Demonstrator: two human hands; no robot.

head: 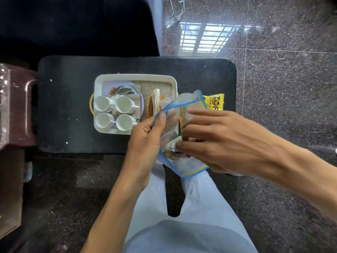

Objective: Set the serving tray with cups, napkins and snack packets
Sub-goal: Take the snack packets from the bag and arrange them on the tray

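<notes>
A white serving tray (135, 76) sits on a low black table (73, 106). Several white cups (124, 105) stand in its left half on a leaf-print plate (120, 89). Folded napkins (156, 99) stand in a wicker holder at the tray's right. I hold a clear zip bag with blue edges (184, 103) above the tray's near right corner. My left hand (145, 141) pinches the bag's blue rim. My right hand (213, 141) reaches into the bag, fingers round a snack packet (172, 143) inside. A yellow snack packet (214, 102) lies on the table right of the tray.
A maroon plastic stool (16, 106) stands left of the table. Dark upholstery (73, 24) lies behind it. Polished granite floor (282, 79) spreads to the right, with cables at the top. My legs in light trousers are below the bag.
</notes>
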